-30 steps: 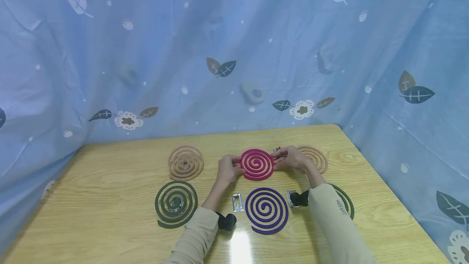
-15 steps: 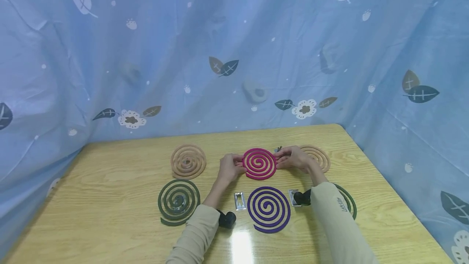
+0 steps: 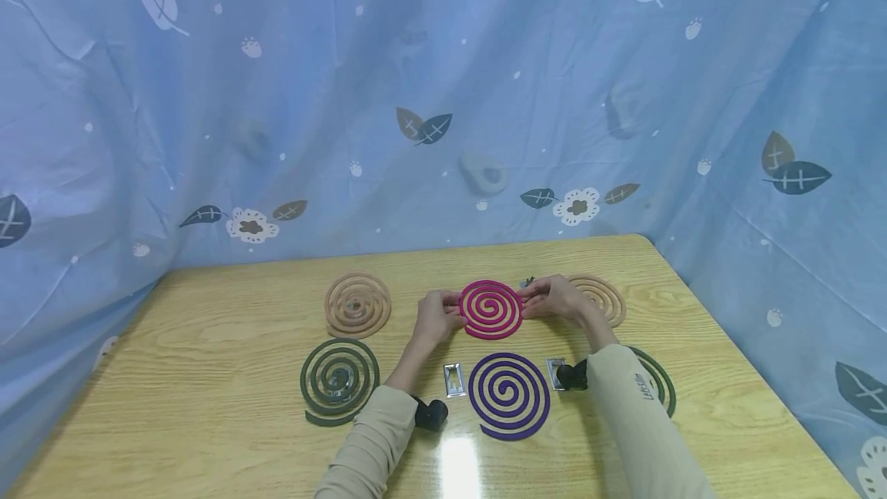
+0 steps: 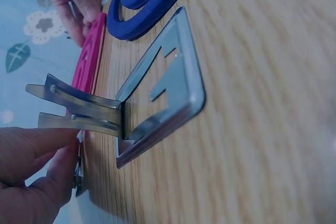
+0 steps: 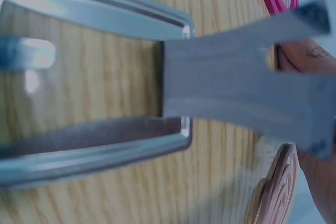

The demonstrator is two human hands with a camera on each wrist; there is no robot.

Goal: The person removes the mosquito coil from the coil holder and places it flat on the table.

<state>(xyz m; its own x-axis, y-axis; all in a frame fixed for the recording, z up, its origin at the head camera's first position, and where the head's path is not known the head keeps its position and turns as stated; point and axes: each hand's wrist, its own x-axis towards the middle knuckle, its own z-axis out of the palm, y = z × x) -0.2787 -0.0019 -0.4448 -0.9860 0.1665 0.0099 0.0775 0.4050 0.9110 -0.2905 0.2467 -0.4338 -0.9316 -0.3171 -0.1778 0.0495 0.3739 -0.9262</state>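
One blue cloth backdrop (image 3: 346, 98), one wooden table (image 3: 229, 376), six mosquito coils (image 3: 509, 390)

Printed leaves and white flowers mark the cloth, which hangs behind the table and along its right side. Two beige sleeves reach in from the near edge: the left sleeve (image 3: 377, 437) and, with dark lettering on it, the right sleeve (image 3: 637, 414).

Among the coils, the purple coil lies near the middle, between the left green coil (image 3: 338, 380) and the right green coil (image 3: 667, 387), which the right sleeve partly covers. Farther back are the left tan coil (image 3: 355, 305) and the right tan coil (image 3: 601, 297), the latter partly behind the right forearm. Between those two, beyond the purple coil, is the magenta coil (image 3: 489, 305).

Both hands are clamped on the magenta coil's rim and stand apart, with the coil between them: the left hand (image 3: 431, 319) pinches its left edge, the right hand (image 3: 556, 299) its right edge. Whether its underside touches the table, I cannot tell.

Smaller still, the left metal stand (image 4: 181, 77) and the right metal stand (image 5: 226, 77) flank the purple coil, each with a forked tab bent upward.
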